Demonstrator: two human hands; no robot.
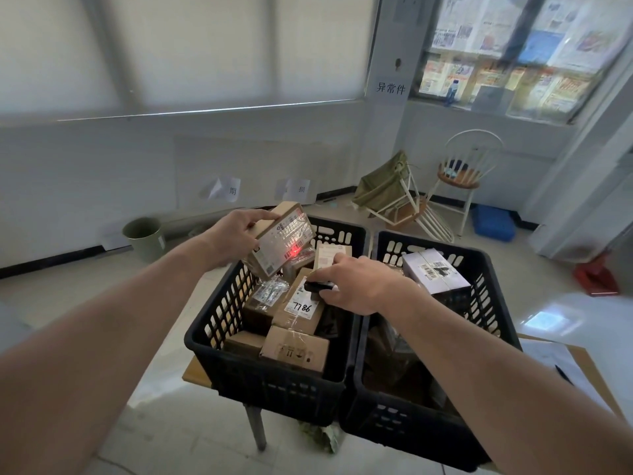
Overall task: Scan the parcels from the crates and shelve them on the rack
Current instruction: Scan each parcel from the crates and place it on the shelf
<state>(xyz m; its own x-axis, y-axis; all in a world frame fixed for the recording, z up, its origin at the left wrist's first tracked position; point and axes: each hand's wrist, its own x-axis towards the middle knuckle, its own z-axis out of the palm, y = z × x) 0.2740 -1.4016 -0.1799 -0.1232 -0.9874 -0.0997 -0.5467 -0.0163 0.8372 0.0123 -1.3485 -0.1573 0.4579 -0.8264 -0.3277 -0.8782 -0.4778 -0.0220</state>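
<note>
At frame centre, the left hand point(236, 240) grips a cardboard parcel point(281, 240) tilted above the left crate point(219, 341). The right hand point(352, 286), lower right, grips a black scanner point(317, 286); its red beam strikes the parcel's label.

Matt brown cardboard parcel point(279, 240) with glossy taped label in the left hand point(236, 234), black perforated plastic crates point(274, 378) beneath both hands, shiny tiled floor point(565, 317)

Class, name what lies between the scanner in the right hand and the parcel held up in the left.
Head view: nothing solid between scanner and parcel; a red scan spot lights its label.
</note>
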